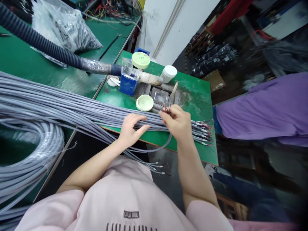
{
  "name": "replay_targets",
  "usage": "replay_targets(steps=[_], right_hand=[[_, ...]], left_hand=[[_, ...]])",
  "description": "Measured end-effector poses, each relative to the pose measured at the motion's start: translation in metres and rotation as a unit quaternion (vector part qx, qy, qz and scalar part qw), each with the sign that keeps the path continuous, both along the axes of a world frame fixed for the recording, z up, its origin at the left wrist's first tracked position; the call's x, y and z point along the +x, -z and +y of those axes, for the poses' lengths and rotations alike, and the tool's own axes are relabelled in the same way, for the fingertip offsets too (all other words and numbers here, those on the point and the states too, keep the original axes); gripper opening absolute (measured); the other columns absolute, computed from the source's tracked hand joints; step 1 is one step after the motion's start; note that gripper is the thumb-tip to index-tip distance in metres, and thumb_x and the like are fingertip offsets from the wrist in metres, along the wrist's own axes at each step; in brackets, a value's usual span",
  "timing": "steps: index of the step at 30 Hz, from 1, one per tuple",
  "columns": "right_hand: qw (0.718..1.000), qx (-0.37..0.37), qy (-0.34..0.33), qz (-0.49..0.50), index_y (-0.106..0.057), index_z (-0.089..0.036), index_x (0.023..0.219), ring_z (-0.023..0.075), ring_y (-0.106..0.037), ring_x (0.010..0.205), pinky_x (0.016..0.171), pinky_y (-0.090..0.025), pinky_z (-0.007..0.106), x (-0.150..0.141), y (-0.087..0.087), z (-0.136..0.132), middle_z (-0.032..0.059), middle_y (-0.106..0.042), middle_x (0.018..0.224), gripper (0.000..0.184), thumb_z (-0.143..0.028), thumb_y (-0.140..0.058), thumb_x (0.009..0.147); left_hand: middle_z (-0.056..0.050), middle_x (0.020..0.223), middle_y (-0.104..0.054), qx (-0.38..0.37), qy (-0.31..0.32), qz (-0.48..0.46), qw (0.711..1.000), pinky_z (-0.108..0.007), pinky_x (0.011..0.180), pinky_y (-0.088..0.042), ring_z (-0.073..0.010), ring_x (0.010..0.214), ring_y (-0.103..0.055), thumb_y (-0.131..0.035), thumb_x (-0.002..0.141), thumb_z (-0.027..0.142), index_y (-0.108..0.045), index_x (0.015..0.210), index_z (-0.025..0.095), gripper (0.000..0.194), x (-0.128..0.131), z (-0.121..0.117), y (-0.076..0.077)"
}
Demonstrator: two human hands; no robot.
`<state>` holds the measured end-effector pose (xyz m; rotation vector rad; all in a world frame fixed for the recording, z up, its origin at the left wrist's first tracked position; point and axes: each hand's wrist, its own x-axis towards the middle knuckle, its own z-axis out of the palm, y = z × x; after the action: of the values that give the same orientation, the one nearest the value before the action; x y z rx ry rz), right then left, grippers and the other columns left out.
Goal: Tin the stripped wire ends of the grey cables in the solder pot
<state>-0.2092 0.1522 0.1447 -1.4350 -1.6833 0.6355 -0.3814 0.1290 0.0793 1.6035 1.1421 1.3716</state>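
Note:
My right hand (pixel 179 123) is closed on the end of a grey cable (pixel 166 145). Its thin coloured wires (pixel 165 107) fan out past my fingertips, towards a small metal pot (pixel 160 96) with a silvery surface. From below that hand, the cable curves away to the left. Thumb and fingers apart, my left hand (pixel 132 130) rests over a thick bundle of grey cables (pixel 96 110) and appears to hold nothing. Beyond my right wrist the bundle's stripped ends (pixel 204 131) show white, red and black wires. A few other cable ends (pixel 160 166) hang below the table edge.
An open pale-green tub (pixel 144 103), a lidded round tub (pixel 141 60) and a white tub (pixel 169 73) surround the pot. A ribbed hose (pixel 48 48) runs over a blue block (pixel 128 84). Coiled cable (pixel 45 154) lies left. A person in purple (pixel 262 109) is at right.

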Motion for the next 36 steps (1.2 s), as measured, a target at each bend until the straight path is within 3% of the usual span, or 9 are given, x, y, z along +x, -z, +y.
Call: replay_targets(steps=[2,5,9,13,18,23,29,36], right_hand=[[0.996,0.013,-0.014,-0.087,-0.059,-0.017,0.060,0.0118,-0.051,0.058,0.057,-0.039,0.027,0.003,-0.004,0.028,-0.0009,-0.052,0.068,0.020,-0.027,-0.065,0.077],[0.977,-0.020,-0.047,-0.208,-0.060,-0.016,0.059,0.0139,-0.050,0.064,0.062,-0.037,0.029,-0.002,-0.002,0.063,0.0007,-0.049,0.068,0.020,-0.024,-0.062,0.077],[0.927,-0.045,-0.074,-0.364,-0.068,-0.014,0.070,0.0177,-0.051,0.073,0.066,-0.034,0.030,-0.017,0.002,0.086,0.0046,-0.055,0.076,0.018,-0.025,-0.057,0.081],[0.887,-0.062,-0.083,-0.451,-0.073,-0.014,0.087,0.0211,-0.055,0.080,0.068,-0.035,0.031,-0.027,0.004,0.091,0.0089,-0.062,0.088,0.023,-0.025,-0.053,0.086],[0.867,-0.076,-0.079,-0.486,-0.073,-0.015,0.096,0.0237,-0.058,0.084,0.068,-0.035,0.032,-0.032,0.010,0.093,0.0114,-0.065,0.097,0.027,-0.024,-0.049,0.087],[0.874,-0.067,-0.075,-0.476,-0.073,-0.015,0.091,0.0220,-0.056,0.081,0.068,-0.036,0.031,-0.028,0.006,0.092,0.0104,-0.065,0.094,0.025,-0.024,-0.049,0.086],[0.883,-0.029,0.007,-0.469,-0.071,-0.013,0.081,0.0244,-0.056,0.082,0.068,-0.037,0.032,0.017,-0.008,0.100,0.0105,-0.062,0.087,0.023,-0.028,-0.053,0.084],[0.867,-0.066,0.075,-0.488,-0.073,-0.012,0.088,0.0263,-0.059,0.087,0.072,-0.041,0.033,0.047,0.013,0.119,0.0143,-0.066,0.098,0.024,-0.024,-0.053,0.083]], left_hand=[[-0.008,0.106,-0.070,0.087,-0.023,0.133,0.987,-0.047,0.110,-0.030,-0.0233,0.108,-0.060,-0.066,0.083,0.037,-0.066,0.102,0.019,0.026,-0.007,0.008,0.009],[-0.007,0.112,-0.069,0.134,-0.011,0.234,0.963,-0.048,0.113,-0.021,-0.0221,0.110,-0.060,-0.059,0.088,0.035,-0.064,0.107,0.021,0.025,-0.010,0.013,0.021],[-0.006,0.111,-0.070,0.141,-0.003,0.254,0.957,-0.046,0.112,-0.022,-0.0208,0.107,-0.061,-0.057,0.090,0.034,-0.065,0.106,0.021,0.022,-0.009,0.011,0.023],[-0.006,0.110,-0.070,0.125,0.006,0.250,0.960,-0.046,0.111,-0.022,-0.0209,0.107,-0.061,-0.056,0.090,0.034,-0.065,0.105,0.022,0.022,-0.009,0.011,0.020],[-0.006,0.111,-0.070,0.119,0.010,0.249,0.961,-0.045,0.110,-0.022,-0.0209,0.107,-0.061,-0.055,0.090,0.035,-0.065,0.104,0.022,0.022,-0.009,0.012,0.020],[-0.006,0.110,-0.070,0.135,0.000,0.255,0.958,-0.044,0.109,-0.024,-0.0206,0.107,-0.061,-0.054,0.091,0.035,-0.065,0.103,0.021,0.021,-0.010,0.012,0.021],[-0.005,0.110,-0.070,0.140,0.003,0.250,0.958,-0.044,0.109,-0.023,-0.0205,0.107,-0.061,-0.056,0.090,0.033,-0.065,0.104,0.022,0.020,-0.010,0.012,0.021],[-0.005,0.111,-0.070,0.129,0.005,0.243,0.961,-0.047,0.109,-0.024,-0.0230,0.109,-0.061,-0.059,0.087,0.031,-0.066,0.104,0.024,0.020,-0.009,0.014,0.022]])
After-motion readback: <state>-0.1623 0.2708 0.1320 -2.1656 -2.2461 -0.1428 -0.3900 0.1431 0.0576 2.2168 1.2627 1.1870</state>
